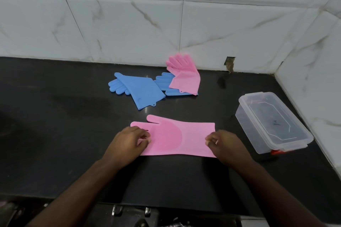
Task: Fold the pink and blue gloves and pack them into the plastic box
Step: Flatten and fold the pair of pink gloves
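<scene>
A pink glove (177, 137) lies flat on the black counter (55, 125), fingers to the left, cuff to the right. My left hand (127, 143) pinches its finger end. My right hand (224, 144) pinches the cuff end. Farther back lie a blue glove (140, 89), a second blue glove (164, 84) and a second pink glove (184, 74) that rests partly on the second blue one. The clear plastic box (273, 121) stands open at the right; I see nothing inside it.
White marble-patterned tiled walls (129, 24) close the back and right sides of the counter. A small hole (229, 62) shows at the wall's base. The counter's front edge runs below my forearms, with metal fittings (118, 210) beneath it.
</scene>
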Available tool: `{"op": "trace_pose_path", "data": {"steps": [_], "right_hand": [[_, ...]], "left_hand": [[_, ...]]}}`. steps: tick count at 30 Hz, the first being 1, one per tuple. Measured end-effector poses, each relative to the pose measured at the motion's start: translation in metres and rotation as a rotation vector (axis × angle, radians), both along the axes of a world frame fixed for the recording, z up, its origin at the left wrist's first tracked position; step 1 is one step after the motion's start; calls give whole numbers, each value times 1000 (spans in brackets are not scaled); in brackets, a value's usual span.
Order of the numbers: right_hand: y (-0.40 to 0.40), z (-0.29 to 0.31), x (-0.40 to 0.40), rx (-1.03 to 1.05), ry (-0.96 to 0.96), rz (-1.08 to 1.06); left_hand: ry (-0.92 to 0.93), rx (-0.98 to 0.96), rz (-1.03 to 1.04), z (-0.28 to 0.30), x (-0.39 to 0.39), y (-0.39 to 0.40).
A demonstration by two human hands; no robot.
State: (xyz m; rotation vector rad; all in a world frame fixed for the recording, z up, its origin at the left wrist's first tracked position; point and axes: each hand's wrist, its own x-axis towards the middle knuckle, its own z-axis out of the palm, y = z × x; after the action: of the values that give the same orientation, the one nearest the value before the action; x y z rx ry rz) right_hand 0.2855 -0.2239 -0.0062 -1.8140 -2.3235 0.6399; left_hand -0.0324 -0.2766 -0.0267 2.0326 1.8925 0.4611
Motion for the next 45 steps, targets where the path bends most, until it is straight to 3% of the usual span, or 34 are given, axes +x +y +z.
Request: {"op": "trace_pose_path", "data": {"steps": [8,17,23,30,33,39,45], "right_hand": [[83,10,-54,67,47,-16],[149,9,-78,-17,-387,76],[163,13,-73,30,-316,31],[162,7,-77,-72,-461,84],[166,9,-74,21,-338,54],[190,64,-75,300,166,100],[181,147,-79,428,334,157]], "left_hand": [[-22,19,14,5,37,59],[-9,-18,31,11,45,94],[-65,-24,83,17,39,103],[-71,-73,94,27,43,119],[-117,-83,124,29,42,121],[-211,-15,183,44,41,133],[-379,123,160,74,51,160]]}}
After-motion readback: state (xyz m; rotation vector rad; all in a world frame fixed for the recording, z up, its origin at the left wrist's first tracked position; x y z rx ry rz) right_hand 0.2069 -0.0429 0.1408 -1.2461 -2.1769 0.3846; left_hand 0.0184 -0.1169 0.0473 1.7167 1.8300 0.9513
